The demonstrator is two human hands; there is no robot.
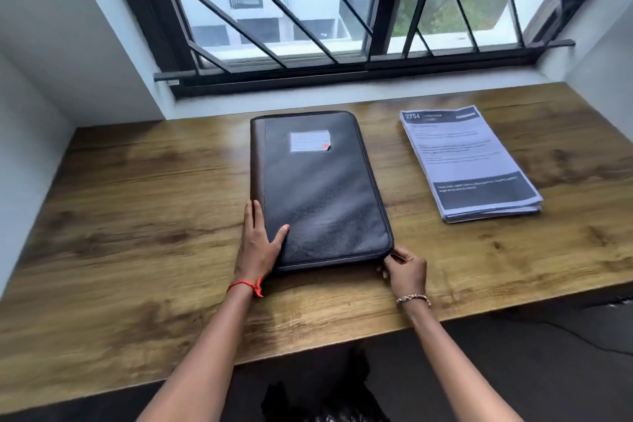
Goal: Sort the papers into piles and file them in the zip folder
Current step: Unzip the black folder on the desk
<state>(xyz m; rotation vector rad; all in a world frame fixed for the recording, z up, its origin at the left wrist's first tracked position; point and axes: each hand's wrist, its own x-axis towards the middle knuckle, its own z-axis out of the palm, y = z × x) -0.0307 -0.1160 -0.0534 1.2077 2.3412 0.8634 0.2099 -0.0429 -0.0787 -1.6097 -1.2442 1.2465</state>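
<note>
fingers [399, 255]: right hand [408, 273] pinches zip folder [322, 188] corner; left hand [260, 245] flat atop.

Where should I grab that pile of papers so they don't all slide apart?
Probably at the near short edge of the paper stack, coming from the front. It lies flat on the desk, right of the zip folder. Its loose sheet edges show there, slightly uneven, so you can slide under them and pinch down from on top, keeping them together.

Home study nook — wooden desk [137, 216] under barred window [308, 10], flats outside.
</note>
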